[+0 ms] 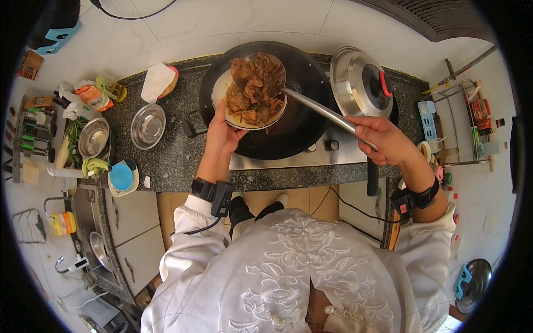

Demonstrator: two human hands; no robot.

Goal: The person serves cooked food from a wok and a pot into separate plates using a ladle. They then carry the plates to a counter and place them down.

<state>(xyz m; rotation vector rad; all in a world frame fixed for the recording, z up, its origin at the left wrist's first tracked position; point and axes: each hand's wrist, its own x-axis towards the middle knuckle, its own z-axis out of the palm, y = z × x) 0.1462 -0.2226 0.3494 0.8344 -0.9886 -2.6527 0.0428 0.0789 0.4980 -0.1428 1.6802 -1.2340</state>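
Observation:
My left hand [223,133] grips the near left rim of a white plate [219,89], which is over the left part of a large black wok [308,95]. Brown cooked meat pieces in sauce [245,102] cover much of the plate. In my right hand [387,139] is the long handle of a metal ladle [322,109]. Its bowl lies over the plate's far side, heaped with more brown meat. Whether the bowl touches the plate, I cannot tell. The part of the wok behind the plate is hidden.
A domed steel lid [356,89] with a red-trimmed knob leans right of the wok. Stove knobs [332,145] sit in front. Leftward on the granite counter [175,166] are a steel bowl [148,126], another metal bowl [94,137] and a blue round item [121,176] on a dish.

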